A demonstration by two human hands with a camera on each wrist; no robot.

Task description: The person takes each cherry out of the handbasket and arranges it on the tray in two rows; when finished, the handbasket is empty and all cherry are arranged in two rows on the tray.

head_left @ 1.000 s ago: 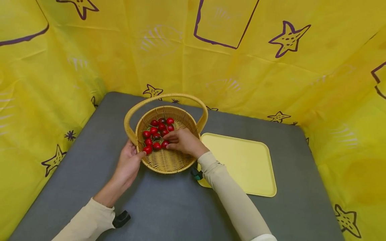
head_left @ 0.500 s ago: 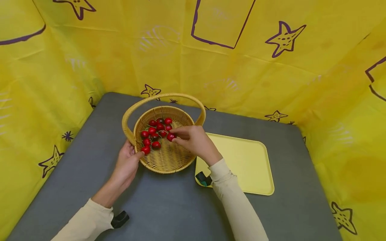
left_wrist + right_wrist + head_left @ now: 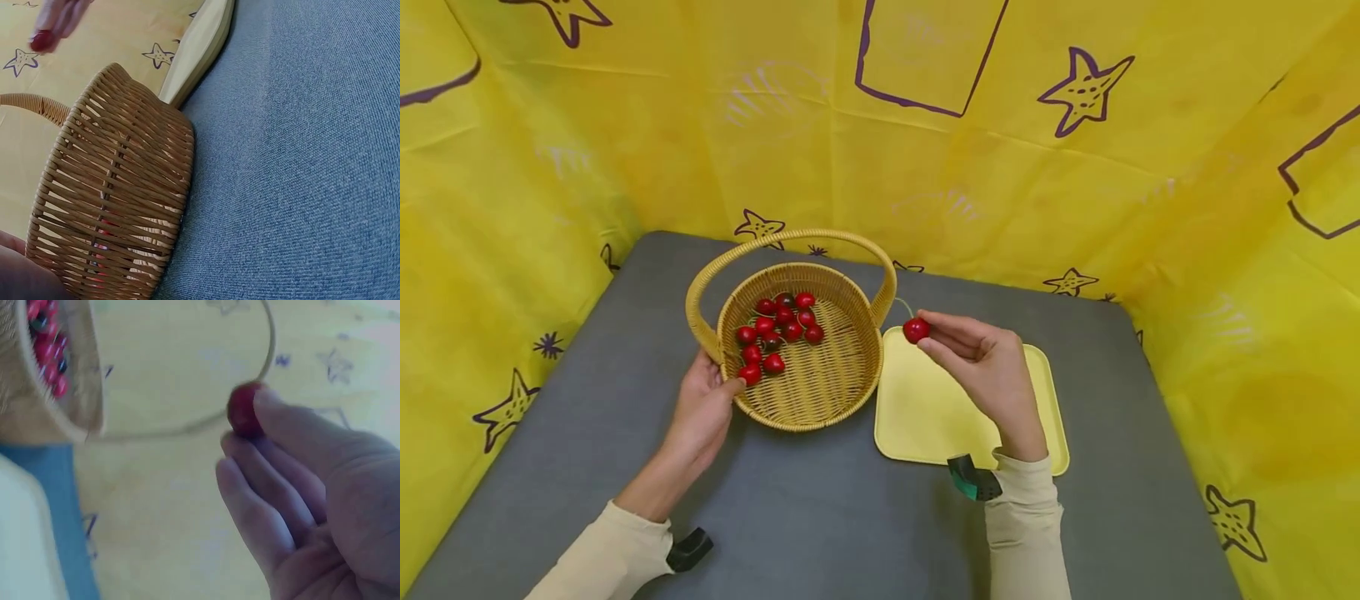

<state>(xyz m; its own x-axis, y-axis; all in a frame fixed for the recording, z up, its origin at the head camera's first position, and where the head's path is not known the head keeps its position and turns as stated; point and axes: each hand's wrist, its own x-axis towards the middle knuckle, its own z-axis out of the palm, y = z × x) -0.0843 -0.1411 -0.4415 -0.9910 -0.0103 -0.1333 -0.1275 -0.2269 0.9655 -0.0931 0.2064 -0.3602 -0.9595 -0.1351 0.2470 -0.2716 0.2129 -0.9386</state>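
A round wicker basket (image 3: 838, 367) with a tall arched handle stands on the grey table, several dark red cherries (image 3: 784, 316) gathered at its left side. At the basket's left rim my left hand (image 3: 702, 417) grips the edge, thumb over the rim beside a cherry. My right hand (image 3: 992, 371) pinches one cherry (image 3: 916, 330) between thumb and fingertips, its thin stem pointing up. That hand is above a pale yellow tray (image 3: 910, 417), right of the basket. In the right wrist view the held cherry (image 3: 245, 410) shows at the fingertips.
The grey table (image 3: 827, 517) reaches a yellow cloth backdrop (image 3: 1000, 192) printed with starfish and fish at the back and sides. The basket's arched handle (image 3: 790, 237) rises over its opening. A black band piece (image 3: 973, 479) sits at the right wrist.
My right hand has lifted a cherry from the basket and carried it right, over the tray. My left hand stays at the basket rim. The head view has shifted slightly.
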